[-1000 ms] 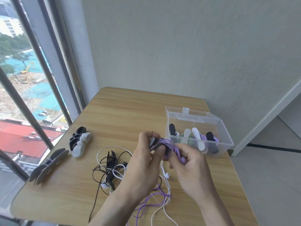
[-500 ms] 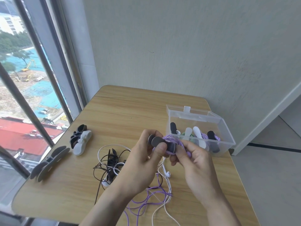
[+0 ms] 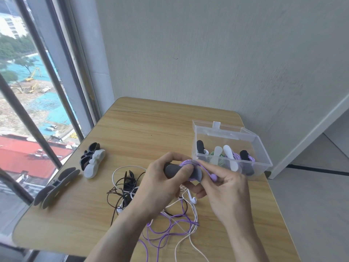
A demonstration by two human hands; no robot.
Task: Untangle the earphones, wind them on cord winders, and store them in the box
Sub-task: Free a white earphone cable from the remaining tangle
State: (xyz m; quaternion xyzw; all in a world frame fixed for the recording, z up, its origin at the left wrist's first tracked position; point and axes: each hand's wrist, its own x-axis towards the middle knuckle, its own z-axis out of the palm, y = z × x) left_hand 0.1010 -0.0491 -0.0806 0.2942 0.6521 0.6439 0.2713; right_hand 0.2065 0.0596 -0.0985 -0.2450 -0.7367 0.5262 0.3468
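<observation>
Beside a high window, at a small wooden table [image 3: 143, 129] set against a grey wall, I was winding purple earphones [image 3: 188, 163] onto a grey winder [image 3: 172, 170] held above the table's middle.

From here the likeliest fault, as I judged it, was a snag. The loose purple cord [image 3: 166, 229] lay at the near edge, crossed with a white cord [image 3: 192, 218] and close to a black tangle [image 3: 126, 186]; pulling more slack up could drag those along or tighten a knot. The wraps could also slip off the winder if my grip eased, since the earbud end [image 3: 213, 177] hung free just right of it.

My left hand [image 3: 162, 188] gripped the winder, thumb pressed on its near face and fingers curled over the far side. My right hand [image 3: 226, 191] came in from the right, its fingertips pinching the purple cord at the winder's right end, palm turned toward me.

Spare winders waited at the left: a black and white pair [image 3: 92, 160] and a grey pair [image 3: 56, 186] nearer the edge. The clear box [image 3: 264, 154] stood open at the far right, just beyond my hands, with several wound sets already standing inside. This set was not yet ready to join them.
</observation>
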